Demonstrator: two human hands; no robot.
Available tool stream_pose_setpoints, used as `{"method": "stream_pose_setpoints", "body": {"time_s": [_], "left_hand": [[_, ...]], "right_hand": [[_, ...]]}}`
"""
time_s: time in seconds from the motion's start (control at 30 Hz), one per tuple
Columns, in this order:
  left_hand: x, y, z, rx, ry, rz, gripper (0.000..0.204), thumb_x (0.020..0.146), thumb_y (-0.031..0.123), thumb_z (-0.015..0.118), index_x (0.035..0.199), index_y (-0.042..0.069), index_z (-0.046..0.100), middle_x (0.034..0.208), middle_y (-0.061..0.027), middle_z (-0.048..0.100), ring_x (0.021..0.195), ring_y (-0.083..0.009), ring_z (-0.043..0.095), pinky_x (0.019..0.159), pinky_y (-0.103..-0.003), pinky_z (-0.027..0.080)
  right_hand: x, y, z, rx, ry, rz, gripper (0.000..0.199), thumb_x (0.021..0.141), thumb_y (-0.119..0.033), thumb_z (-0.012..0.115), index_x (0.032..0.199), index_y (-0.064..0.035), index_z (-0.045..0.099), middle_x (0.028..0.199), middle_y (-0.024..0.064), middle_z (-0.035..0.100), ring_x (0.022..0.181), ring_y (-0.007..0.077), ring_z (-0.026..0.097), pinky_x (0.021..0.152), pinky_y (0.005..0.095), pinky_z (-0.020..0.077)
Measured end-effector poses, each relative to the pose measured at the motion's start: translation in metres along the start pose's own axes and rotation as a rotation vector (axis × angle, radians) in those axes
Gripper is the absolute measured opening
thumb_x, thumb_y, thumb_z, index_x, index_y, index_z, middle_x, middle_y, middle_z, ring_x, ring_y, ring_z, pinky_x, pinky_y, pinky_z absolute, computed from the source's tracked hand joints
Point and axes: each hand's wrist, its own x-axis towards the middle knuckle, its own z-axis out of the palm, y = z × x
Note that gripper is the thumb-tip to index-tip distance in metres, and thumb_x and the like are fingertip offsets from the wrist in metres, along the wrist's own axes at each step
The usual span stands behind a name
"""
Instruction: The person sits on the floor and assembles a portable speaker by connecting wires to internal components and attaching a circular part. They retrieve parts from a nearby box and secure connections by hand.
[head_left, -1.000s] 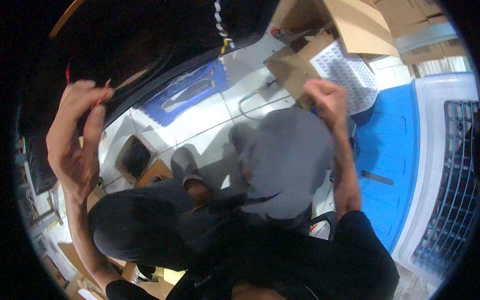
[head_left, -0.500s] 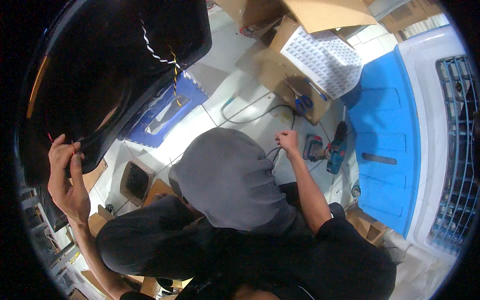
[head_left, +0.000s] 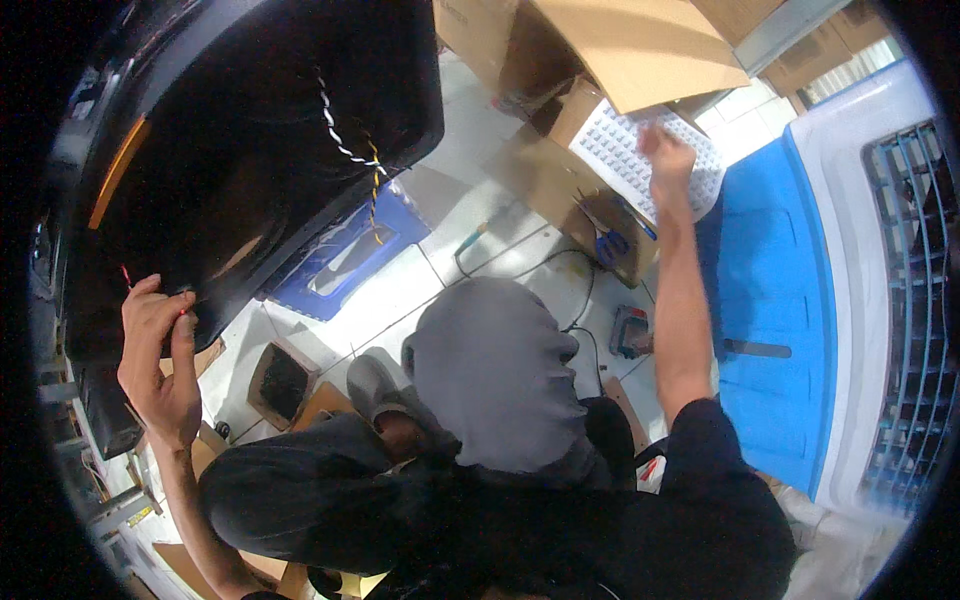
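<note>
Left hand [head_left: 160, 365] pinches the lower edge of the big black moulded panel [head_left: 250, 130], fingers curled round a thin red wire [head_left: 127, 277]; panel fills upper left and hides the floor behind it; twisted black-white and yellow wires [head_left: 350, 150] run down its face. Right hand [head_left: 665, 155] is raised over the white dimpled sheet [head_left: 625, 150], fingers loose, holding nothing, contact unclear. Open cardboard box [head_left: 600, 220] below holds blue-handled tools; blue crate [head_left: 340, 260] contents unclear; grey-clad knee [head_left: 500, 370] blocks the middle.
</note>
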Motion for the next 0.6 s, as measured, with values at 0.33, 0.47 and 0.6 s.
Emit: {"method": "stream_pose_setpoints", "body": {"time_s": [0.33,0.47,0.6], "left_hand": [[0.007,0.002,0.009,-0.03,-0.054,0.059,0.021,0.08,-0.007,0.072,0.099,0.003,0.073,0.094,-0.0122,0.071,0.09,-0.0292,0.067,0.103,-0.049,0.047],[0.006,-0.004,0.029,0.032,-0.344,0.192,0.019,0.083,0.008,0.073,0.101,0.004,0.073,0.095,-0.0117,0.069,0.099,-0.0297,0.065,0.11,-0.05,0.044],[0.009,-0.002,0.045,0.137,-0.52,0.235,0.021,0.086,0.016,0.072,0.102,0.003,0.073,0.1,-0.0134,0.07,0.108,-0.0295,0.064,0.115,-0.045,0.04]], "right_hand": [[-0.025,0.003,0.004,-0.202,0.002,0.083,0.025,0.099,-0.017,0.066,0.107,0.0067,0.072,0.091,0.0114,0.075,0.064,0.0115,0.062,0.053,0.0255,0.0478],[-0.112,-0.021,0.052,-0.214,-0.312,0.079,0.024,0.099,-0.02,0.066,0.106,0.0015,0.075,0.089,0.0084,0.076,0.066,0.0087,0.06,0.057,0.0234,0.047],[-0.177,-0.054,0.127,-0.208,-0.602,-0.256,0.03,0.095,-0.016,0.072,0.118,0.0023,0.071,0.107,0.0101,0.075,0.085,0.0111,0.066,0.075,0.0286,0.0545]]}}
